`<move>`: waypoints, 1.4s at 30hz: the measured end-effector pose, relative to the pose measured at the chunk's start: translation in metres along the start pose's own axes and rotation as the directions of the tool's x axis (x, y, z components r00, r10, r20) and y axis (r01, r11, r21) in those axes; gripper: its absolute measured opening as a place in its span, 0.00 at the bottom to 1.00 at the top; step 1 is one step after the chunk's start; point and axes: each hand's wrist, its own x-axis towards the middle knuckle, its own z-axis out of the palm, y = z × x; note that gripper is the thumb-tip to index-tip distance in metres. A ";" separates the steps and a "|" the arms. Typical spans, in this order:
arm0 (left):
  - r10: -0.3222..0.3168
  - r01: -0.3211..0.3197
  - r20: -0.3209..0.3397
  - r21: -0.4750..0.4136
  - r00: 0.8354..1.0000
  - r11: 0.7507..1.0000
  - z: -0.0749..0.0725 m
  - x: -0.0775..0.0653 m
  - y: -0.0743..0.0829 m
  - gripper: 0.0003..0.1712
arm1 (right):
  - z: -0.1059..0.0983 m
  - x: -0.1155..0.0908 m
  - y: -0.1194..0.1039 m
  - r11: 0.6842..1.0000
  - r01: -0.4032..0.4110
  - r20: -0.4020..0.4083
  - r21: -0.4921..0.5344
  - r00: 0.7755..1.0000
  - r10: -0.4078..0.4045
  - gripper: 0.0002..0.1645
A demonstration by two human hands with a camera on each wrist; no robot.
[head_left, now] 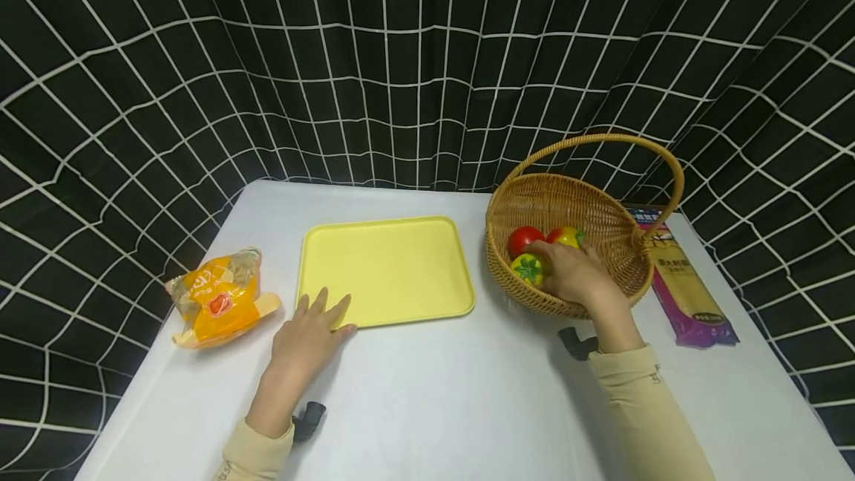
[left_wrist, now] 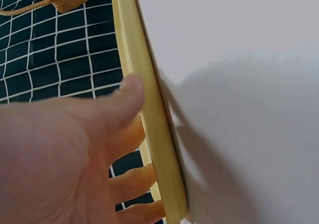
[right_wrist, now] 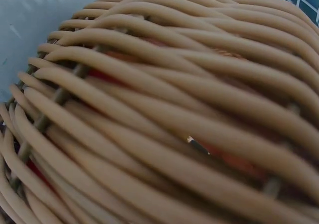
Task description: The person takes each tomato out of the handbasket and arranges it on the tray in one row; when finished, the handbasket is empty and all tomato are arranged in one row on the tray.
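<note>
My right hand (head_left: 577,273) reaches into a wicker basket (head_left: 568,188) and grips a yellow fruit (head_left: 528,269) with a green star-shaped top, its fingers round the upper and right sides. Beside it lie a red tomato (head_left: 524,240) and a red-and-yellow fruit (head_left: 564,236). In the right wrist view the basket's woven wall (right_wrist: 164,94) hides the fingers. My left hand (head_left: 306,340) touches the front left corner of a yellow tray (head_left: 387,273), fingers spread. Seen from the left wrist, the thumb (left_wrist: 130,94) lies against the tray's rim (left_wrist: 152,114), other fingers beyond it.
An orange snack bag (head_left: 220,299) lies left of the tray. To the right of the basket is a purple-and-yellow packet (head_left: 684,284), partly behind the basket's arched handle (head_left: 604,138). A black gridded curtain (head_left: 401,65) surrounds the white table (head_left: 454,399).
</note>
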 end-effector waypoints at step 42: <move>0.114 -0.071 -0.218 0.197 0.969 0.978 0.004 0.003 -0.004 0.28 | 0.053 0.061 -0.161 0.761 0.269 -0.352 0.591 0.934 -0.058 0.47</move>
